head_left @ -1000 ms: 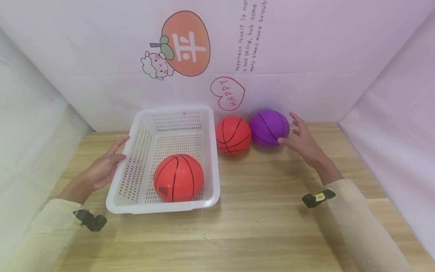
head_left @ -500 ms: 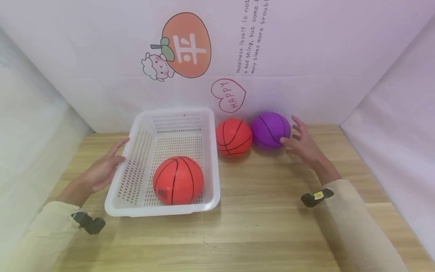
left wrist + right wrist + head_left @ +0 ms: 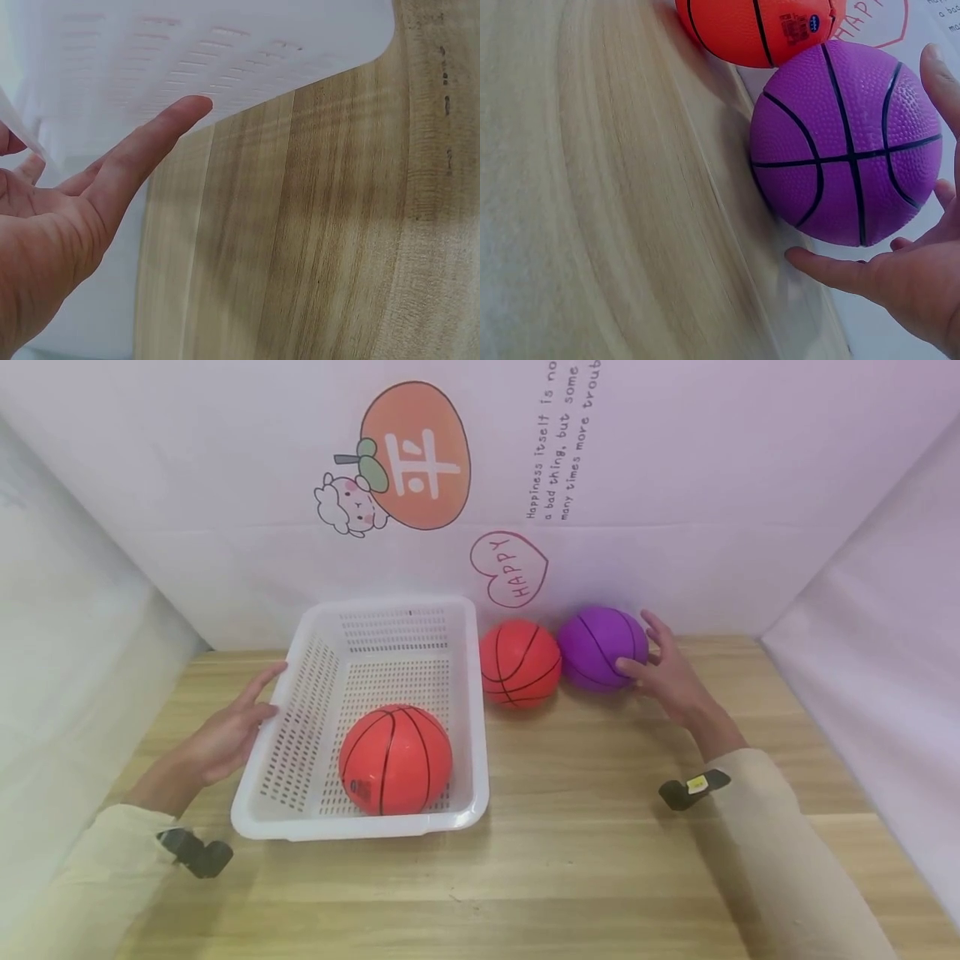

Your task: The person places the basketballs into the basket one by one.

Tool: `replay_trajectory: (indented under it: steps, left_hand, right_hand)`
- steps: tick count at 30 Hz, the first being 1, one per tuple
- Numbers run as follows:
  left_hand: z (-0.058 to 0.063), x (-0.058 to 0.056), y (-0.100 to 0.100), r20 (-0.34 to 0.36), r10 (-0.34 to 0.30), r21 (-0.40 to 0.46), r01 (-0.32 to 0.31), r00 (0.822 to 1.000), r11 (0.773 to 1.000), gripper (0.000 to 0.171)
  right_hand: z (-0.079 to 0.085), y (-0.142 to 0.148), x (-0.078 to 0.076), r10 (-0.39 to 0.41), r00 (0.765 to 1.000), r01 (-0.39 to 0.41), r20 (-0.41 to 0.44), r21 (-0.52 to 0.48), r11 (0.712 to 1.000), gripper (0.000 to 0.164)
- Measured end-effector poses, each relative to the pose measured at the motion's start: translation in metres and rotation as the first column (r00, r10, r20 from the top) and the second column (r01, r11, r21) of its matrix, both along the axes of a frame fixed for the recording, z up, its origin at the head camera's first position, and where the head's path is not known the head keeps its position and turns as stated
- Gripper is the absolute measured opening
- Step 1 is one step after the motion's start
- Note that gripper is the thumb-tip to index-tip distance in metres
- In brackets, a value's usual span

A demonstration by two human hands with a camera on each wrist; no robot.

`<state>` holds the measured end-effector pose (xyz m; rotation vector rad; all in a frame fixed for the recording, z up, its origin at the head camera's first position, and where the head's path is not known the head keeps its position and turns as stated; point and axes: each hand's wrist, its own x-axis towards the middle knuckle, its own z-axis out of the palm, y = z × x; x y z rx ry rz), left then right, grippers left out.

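Note:
In the head view, a white plastic basket (image 3: 480, 735) with slotted walls holds a red toy basketball (image 3: 395, 762) near its front. My left hand (image 3: 228, 735) rests against the basket's left side, index finger and thumb extended; in the left wrist view the thumb (image 3: 150, 142) lies along the outer wall. Right of the basket, a second red basketball (image 3: 521, 664) sits beside a purple basketball (image 3: 602, 647). My right hand (image 3: 671, 681) is at the purple ball's right side with fingers and thumb spread. In the right wrist view, a gap shows between thumb (image 3: 832, 271) and ball.
The wooden tabletop (image 3: 562, 860) extends in front of the basket and balls. A white printed sheet (image 3: 675, 468) rises behind them, close to both loose balls. White cloth walls (image 3: 885, 610) stand on either side. Each wrist wears a black camera (image 3: 693, 787).
My right hand has come slightly closer to the purple ball, its thumb now overlapping the ball's edge in the head view. The left hand, basket and balls stay put; the head view shifts slightly.

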<state>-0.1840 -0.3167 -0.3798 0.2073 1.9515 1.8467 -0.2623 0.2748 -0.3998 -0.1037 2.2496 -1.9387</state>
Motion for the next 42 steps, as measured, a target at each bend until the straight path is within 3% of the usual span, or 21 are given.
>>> replay_trajectory:
  steps: [21, 33, 42]
  left_hand:
    - [0.001, 0.002, 0.001, -0.009, 0.0, 0.001, 0.0, 1.0, 1.0, 0.064]
    - [0.001, 0.002, 0.002, -0.01, -0.012, -0.006, 0.012, 1.0, 1.0, 0.064]
    - [0.001, 0.002, 0.002, -0.02, -0.011, 0.0, 0.011, 1.0, 1.0, 0.063]
  right_hand:
    - [-0.011, -0.016, -0.016, -0.083, 0.995, 0.088, -0.057, 0.081, 0.993, 0.109]
    - [-0.014, -0.013, -0.012, -0.137, 0.985, 0.156, -0.101, 0.211, 0.965, 0.109]
    - [-0.012, -0.008, -0.01, -0.161, 0.981, 0.181, -0.112, 0.199, 0.963, 0.108]
